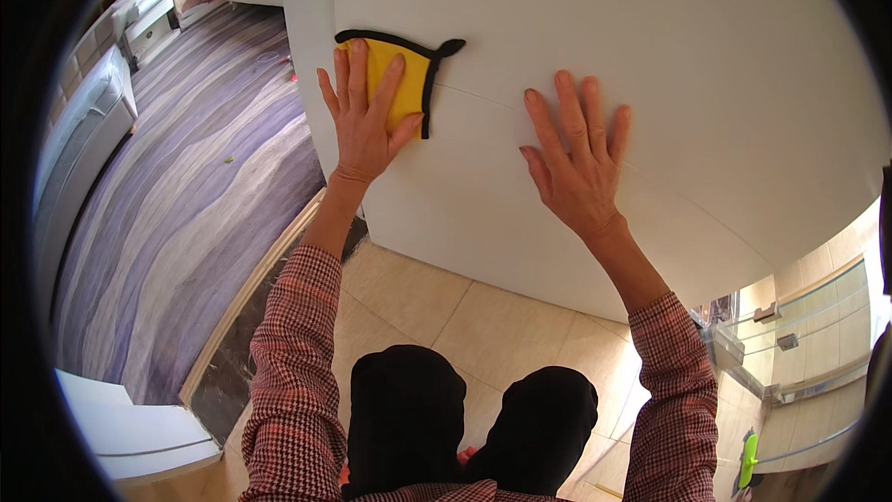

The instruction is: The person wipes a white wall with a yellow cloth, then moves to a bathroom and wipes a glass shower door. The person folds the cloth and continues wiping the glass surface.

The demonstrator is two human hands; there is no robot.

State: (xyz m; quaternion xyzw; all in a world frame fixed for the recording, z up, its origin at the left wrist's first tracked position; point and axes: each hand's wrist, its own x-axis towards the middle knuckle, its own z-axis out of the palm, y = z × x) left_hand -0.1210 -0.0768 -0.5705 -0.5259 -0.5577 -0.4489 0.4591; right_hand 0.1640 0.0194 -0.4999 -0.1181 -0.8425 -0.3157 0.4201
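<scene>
A yellow cloth with black edging [411, 87] lies flat against a large white door panel [481, 181], near the panel's left edge. My left hand [366, 111] presses on the cloth with its fingers spread, the little finger reaching past the cloth's left side. A black loop or corner of the edging sticks out to the right. My right hand [582, 153] rests on the panel to the right of the cloth, fingers apart and holding nothing. A thin line runs across the panel between and beyond my hands.
Beige floor tiles [411, 286] lie below the panel. At left, a dark stone threshold [230, 369] borders a striped purple-grey carpet [181, 188], with a bed [83, 125] beyond. At right are glass shower panels [822, 341] and a green-headed cleaning tool [749, 460].
</scene>
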